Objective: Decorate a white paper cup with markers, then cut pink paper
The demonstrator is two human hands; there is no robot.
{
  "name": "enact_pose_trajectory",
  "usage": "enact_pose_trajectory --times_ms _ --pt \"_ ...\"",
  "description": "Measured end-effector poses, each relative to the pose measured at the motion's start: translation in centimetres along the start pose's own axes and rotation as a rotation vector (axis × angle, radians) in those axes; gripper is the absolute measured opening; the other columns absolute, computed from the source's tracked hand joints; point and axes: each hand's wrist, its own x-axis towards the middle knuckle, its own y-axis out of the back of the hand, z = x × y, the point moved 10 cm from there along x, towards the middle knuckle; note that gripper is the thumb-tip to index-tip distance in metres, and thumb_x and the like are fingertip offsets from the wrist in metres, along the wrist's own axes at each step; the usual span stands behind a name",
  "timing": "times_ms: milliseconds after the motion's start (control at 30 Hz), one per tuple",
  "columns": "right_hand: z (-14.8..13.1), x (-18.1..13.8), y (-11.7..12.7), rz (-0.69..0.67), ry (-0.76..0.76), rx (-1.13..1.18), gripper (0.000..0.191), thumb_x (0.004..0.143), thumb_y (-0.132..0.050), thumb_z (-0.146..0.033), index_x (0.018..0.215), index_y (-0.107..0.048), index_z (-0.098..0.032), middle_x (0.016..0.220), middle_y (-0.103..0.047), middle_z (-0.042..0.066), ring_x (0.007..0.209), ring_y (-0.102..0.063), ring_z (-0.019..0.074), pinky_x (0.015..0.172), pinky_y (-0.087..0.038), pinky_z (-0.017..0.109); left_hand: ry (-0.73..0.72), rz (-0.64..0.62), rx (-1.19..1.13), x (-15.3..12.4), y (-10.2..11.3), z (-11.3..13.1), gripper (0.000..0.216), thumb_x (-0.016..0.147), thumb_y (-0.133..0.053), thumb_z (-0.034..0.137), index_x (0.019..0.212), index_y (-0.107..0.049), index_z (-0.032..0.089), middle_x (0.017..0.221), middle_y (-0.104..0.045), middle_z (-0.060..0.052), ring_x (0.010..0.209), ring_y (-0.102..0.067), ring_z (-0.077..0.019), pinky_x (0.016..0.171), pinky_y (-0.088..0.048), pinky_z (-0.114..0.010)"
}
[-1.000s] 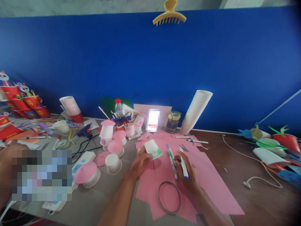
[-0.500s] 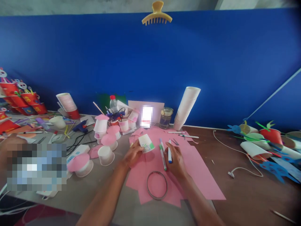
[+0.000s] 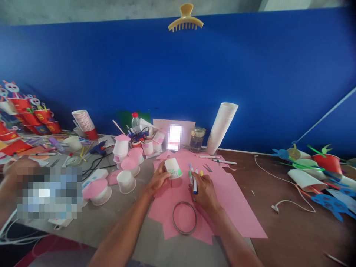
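Two bare hands are seen over pink paper [image 3: 236, 218] in the head view. A white paper cup [image 3: 172, 165], marked with green on its lower side, is pinched between the thumb and fingers of the left hand [image 3: 158, 181] and is held tilted over the paper. A blue-ended marker [image 3: 195, 185] is gripped by the curled fingers of the right hand [image 3: 205, 191]; a yellow tip [image 3: 201, 173] is shown beside those fingers (whether that pen is held too cannot be told). Just left of the gripped marker, a green marker [image 3: 190, 175] is partly covered by the hand. Nearer the wearer, a metal ring [image 3: 184, 233] is laid on the paper. Behind, a blurred bright screen [image 3: 174, 137] is flanked by a glass jar [image 3: 197, 141] and a leaning stack of white cups [image 3: 222, 128]. To the left, an upside-down white cup [image 3: 126, 181] is set near cups topped with pink discs [image 3: 95, 188]. Farther left, another person's hand [image 3: 23, 168] is partly hidden by a pixelated patch.
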Motion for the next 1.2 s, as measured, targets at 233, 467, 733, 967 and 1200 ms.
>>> enact_pose_trajectory --times_ms 233,467,733,967,1200 --pt "-0.7 0.0 -0.7 -0.103 -0.016 -0.151 0.045 0.081 -0.056 -0.018 0.126 -0.057 -0.016 0.094 -0.071 0.012 0.096 -0.056 0.0299 0.083 -0.039 0.040 0.018 0.097 0.022 0.2 1.2 -1.0 0.082 0.063 -0.067 0.010 0.139 -0.040 0.024 0.108 -0.063 -0.005 0.096 -0.059 -0.0195 0.077 -0.045 -0.029" --pt "-0.6 -0.1 -0.9 -0.091 -0.020 -0.145 0.045 0.077 -0.052 -0.011 0.122 -0.058 -0.017 0.089 -0.071 0.010 0.091 -0.057 0.0285 0.080 -0.039 0.038 0.022 0.113 0.007 0.1 1.4 -0.9 0.076 0.064 -0.066 0.007 0.136 -0.045 0.024 0.110 -0.063 -0.005 0.095 -0.058 -0.0206 0.078 -0.045 -0.031" --pt "-0.6 -0.1 -0.9 -0.115 -0.036 -0.151 0.043 0.080 -0.054 -0.013 0.122 -0.058 -0.016 0.094 -0.071 0.012 0.093 -0.058 0.0297 0.083 -0.039 0.040 0.036 0.101 0.038 0.3 1.4 -1.3 0.085 0.061 -0.070 0.012 0.139 -0.040 0.024 0.101 -0.063 -0.004 0.088 -0.059 -0.0177 0.074 -0.045 -0.028" --pt "-0.7 -0.1 -1.1 -0.124 -0.028 -0.168 0.043 0.080 -0.053 -0.012 0.123 -0.057 -0.017 0.093 -0.071 0.012 0.095 -0.058 0.0305 0.084 -0.038 0.041 0.043 0.098 0.048 0.3 1.2 -1.2 0.085 0.059 -0.069 0.011 0.138 -0.040 0.024 0.096 -0.063 -0.003 0.087 -0.058 -0.0172 0.073 -0.044 -0.028" --pt "-0.5 -0.2 -1.0 -0.088 -0.040 -0.155 0.040 0.082 -0.054 -0.013 0.121 -0.059 -0.015 0.095 -0.072 0.013 0.095 -0.059 0.0304 0.085 -0.036 0.040 0.042 0.116 0.029 0.4 1.3 -1.1 0.084 0.058 -0.071 0.010 0.136 -0.043 0.024 0.096 -0.064 -0.003 0.086 -0.058 -0.0172 0.073 -0.044 -0.028"
